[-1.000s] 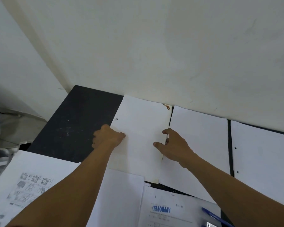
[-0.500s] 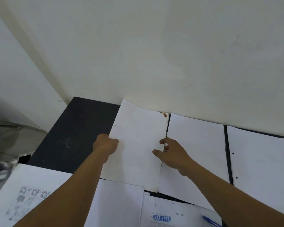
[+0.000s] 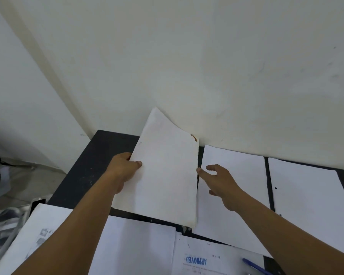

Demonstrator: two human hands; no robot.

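Observation:
A stack of white paper (image 3: 167, 175) with a rust-stained far corner is tilted up off the black table (image 3: 83, 171). Its far edge leans near the wall. My left hand (image 3: 123, 167) grips the stack's left edge, thumb on top and fingers beneath. To the right, my right hand (image 3: 218, 179) has loosely spread fingers; one fingertip touches the stack's right edge while the hand hovers over the neighbouring sheet (image 3: 232, 187).
A third white sheet with punched holes (image 3: 310, 199) lies at the right. Near me lie a printed page with pictures (image 3: 44, 235), a blank sheet (image 3: 135, 247), a page stamped APPROVED (image 3: 197, 261) and a blue pen (image 3: 256, 266). The wall stands right behind the table.
My left hand has taken hold of the stack's left edge and lifted it, so the far end rises against the wall. My right hand has opened and slid a little to the right.

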